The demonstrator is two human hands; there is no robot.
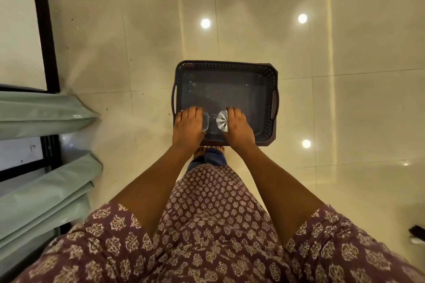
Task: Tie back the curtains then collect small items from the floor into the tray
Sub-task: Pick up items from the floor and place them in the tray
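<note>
Tray (271, 80): dark grey-purple plastic, rectangular, perforated walls, a slot handle on each short side. Stands on the floor at the centre of the view, just beyond the person's bare toes (202, 150).

Left hand (188, 125): over the tray's near-left corner, at about 9 o'clock of the tray's inside. Fingers curled over a small clear rectangular container (206, 122), whose rounded edge shows past the fingertips. Whether the container rests on the tray's bottom cannot be told.

Right hand (238, 127): over the tray's near edge, at about 6 o'clock of the tray. Fingers curled round a clear faceted glass piece (222, 121), which shows at the thumb side. Whether it touches the tray's bottom cannot be told.

The container and the glass piece lie just beside each other, with a narrow gap between them; both are inside the tray's outline.

Floor (299, 53): glossy cream tiles with thin joints, three round light reflections at 12, 1 and 3 o'clock of the tray. Small dark specks lie at 9 to 10 o'clock.

Curtains (46, 117): pale green folds at 9 o'clock, gathered along a dark window frame (43, 30), hems touching the floor.

Clothing: purple printed tunic (207, 225), blue trouser leg (213, 157).

Dark object (417, 230), partly cut off, at 4 o'clock.
</note>
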